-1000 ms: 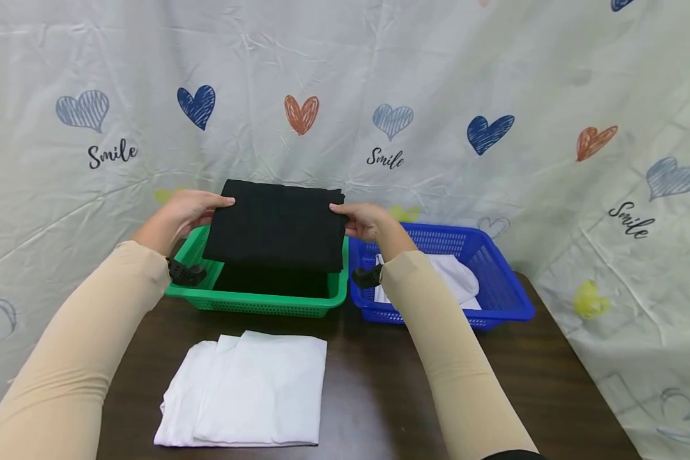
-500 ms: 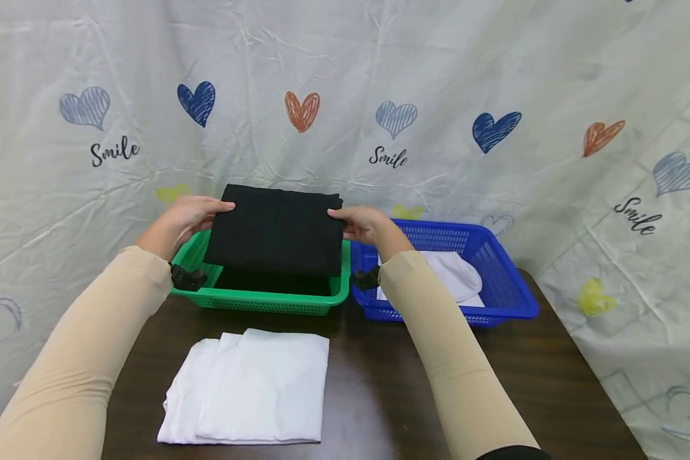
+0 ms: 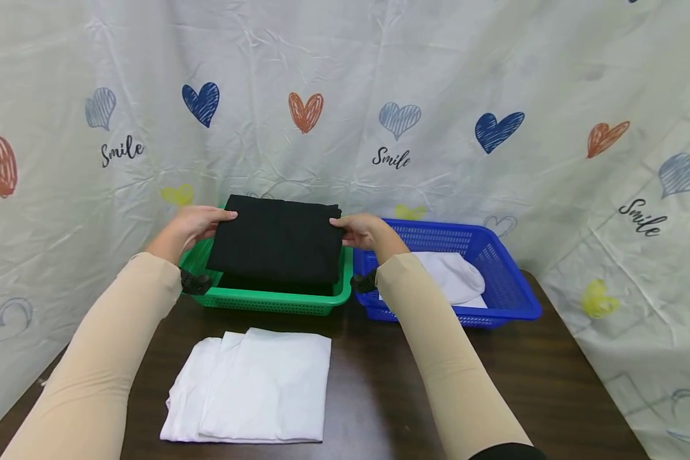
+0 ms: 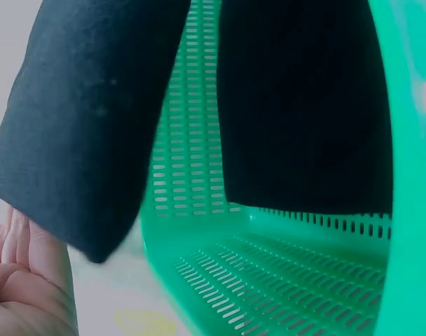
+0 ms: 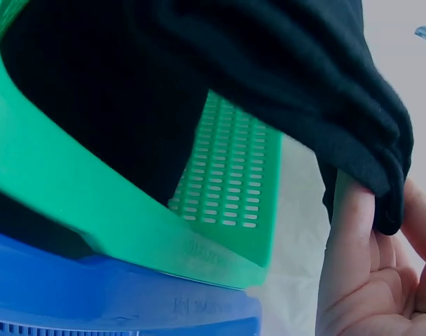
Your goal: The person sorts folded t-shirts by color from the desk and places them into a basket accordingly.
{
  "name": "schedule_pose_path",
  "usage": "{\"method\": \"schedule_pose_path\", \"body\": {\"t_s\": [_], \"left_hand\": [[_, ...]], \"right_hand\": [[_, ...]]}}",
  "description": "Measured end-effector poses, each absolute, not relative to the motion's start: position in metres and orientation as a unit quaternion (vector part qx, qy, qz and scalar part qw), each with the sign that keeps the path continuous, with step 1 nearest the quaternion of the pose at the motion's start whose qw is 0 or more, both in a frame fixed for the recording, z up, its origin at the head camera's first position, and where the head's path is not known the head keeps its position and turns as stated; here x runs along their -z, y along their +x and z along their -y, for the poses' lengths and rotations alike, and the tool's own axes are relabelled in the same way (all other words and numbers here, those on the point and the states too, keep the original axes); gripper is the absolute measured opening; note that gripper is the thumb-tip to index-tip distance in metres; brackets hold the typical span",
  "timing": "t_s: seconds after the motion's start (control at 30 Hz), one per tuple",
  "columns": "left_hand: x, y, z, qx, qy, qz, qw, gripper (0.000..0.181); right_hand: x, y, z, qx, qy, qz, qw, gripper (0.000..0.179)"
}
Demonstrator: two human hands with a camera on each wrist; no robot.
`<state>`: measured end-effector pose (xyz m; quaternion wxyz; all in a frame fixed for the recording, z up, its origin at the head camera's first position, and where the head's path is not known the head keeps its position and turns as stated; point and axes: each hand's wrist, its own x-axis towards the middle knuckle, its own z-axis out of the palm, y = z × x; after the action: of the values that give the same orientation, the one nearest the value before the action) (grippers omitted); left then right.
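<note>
Between both hands hangs a folded black cloth (image 3: 277,239), held by its left and right edges over the green basket (image 3: 264,300). My left hand (image 3: 192,225) pinches the left edge, thumb on top. My right hand (image 3: 365,231) grips the right edge, and its fingers show beneath the fold in the right wrist view. Another black cloth (image 4: 304,112) lies inside the green basket, as the left wrist view shows; the held cloth is above it and apart from it. A folded white cloth (image 3: 267,386) lies flat on the table in front.
Beside the green basket on the right stands a blue basket (image 3: 503,275) with a white cloth (image 3: 451,278) inside. Both stand on a dark wooden table (image 3: 391,390). Behind them hangs a pale curtain (image 3: 333,51) printed with hearts.
Both hands have lowered the black cloth slightly toward the green basket, still pinching its edges. The head view has shifted a little; the white cloth and baskets stay put.
</note>
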<state>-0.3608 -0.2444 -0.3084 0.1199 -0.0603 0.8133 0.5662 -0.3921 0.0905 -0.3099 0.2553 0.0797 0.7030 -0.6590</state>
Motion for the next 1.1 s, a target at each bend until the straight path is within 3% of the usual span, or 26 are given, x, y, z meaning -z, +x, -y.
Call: {"method": "schedule_pose_path", "body": {"t_s": [0.5, 0.8, 1.1], "left_hand": [[0.328, -0.352, 0.235, -0.557, -0.08, -0.819, 0.116, 0.073], [0.339, -0.346, 0.238, -0.556, -0.107, -0.814, 0.131, 0.081], [0.354, -0.34, 0.229, -0.549, -0.084, -0.822, 0.124, 0.077]], "right_hand": [[0.33, -0.387, -0.096, 0.636, 0.1, -0.72, 0.257, 0.01], [0.335, -0.383, -0.091, 0.619, 0.094, -0.734, 0.261, 0.042], [0.345, -0.377, -0.092, 0.601, 0.098, -0.745, 0.271, 0.031]]}}
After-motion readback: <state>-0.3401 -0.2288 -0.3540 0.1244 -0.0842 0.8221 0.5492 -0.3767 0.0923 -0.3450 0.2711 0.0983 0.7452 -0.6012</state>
